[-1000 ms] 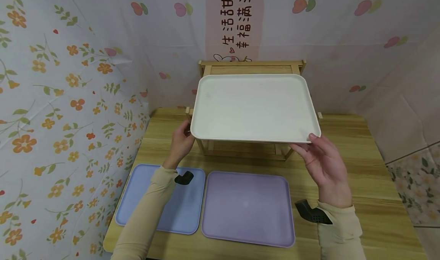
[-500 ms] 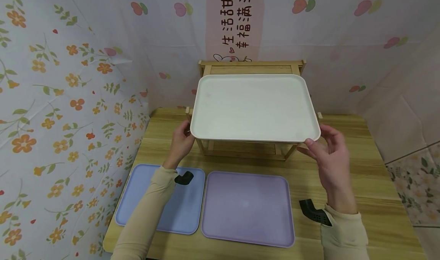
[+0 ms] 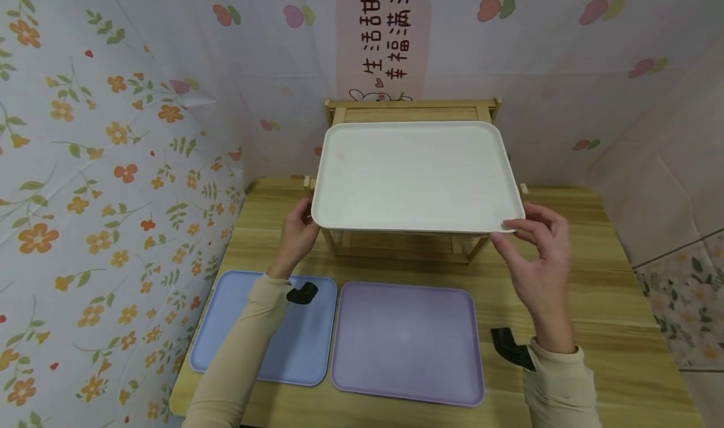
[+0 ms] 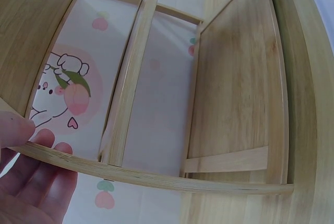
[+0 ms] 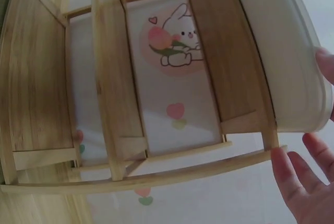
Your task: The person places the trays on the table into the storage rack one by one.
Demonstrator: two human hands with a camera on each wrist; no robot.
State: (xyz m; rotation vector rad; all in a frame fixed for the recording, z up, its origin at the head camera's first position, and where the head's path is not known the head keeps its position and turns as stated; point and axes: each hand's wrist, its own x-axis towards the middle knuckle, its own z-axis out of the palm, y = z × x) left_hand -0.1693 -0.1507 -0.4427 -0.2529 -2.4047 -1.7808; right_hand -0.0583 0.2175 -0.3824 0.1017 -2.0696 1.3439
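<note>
A: What is the left hand doing?

B: Gripping a front post of the wooden rack, thumb on one side, fingers bent round the other.

A: And the right hand?

B: Its thumb and bent fingers hold the white tray at the near right corner. How firmly, I can't tell.

A: Where does that tray sit?

B: On top of the rack, face up, its long edge toward the person. The rack's shelves show underneath in both wrist views.

A: Further out?

B: Two more trays lie on the wooden table, in front of the rack: a blue tray, partly under the left sleeve, and a purple tray just beside it. A fruit-print cloth hangs behind, and a floral cloth on the left.
</note>
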